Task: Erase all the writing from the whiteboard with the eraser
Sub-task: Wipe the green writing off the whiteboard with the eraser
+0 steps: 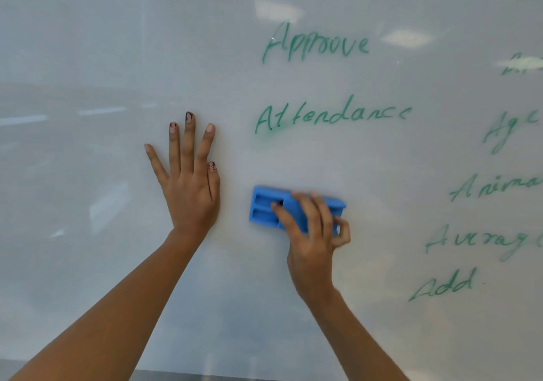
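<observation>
The whiteboard (88, 57) fills the view. Green handwriting stands on it: "Approve" (316, 45) and "Attendance" (332, 114) in a middle column, with a smeared patch under the "A" of "Attendance". More green words run down the right side, among them "Add" (443, 285). My right hand (314, 233) grips a blue eraser (266, 207) and holds it flat against the board below "Attendance". My left hand (188, 180) rests flat on the board to the eraser's left, fingers spread and straight.
The board's left half carries no writing, only ceiling-light reflections. The bottom edge of the whiteboard (205, 376) shows as a grey strip at the frame's foot. Words at the top and the far right are cut off by the frame.
</observation>
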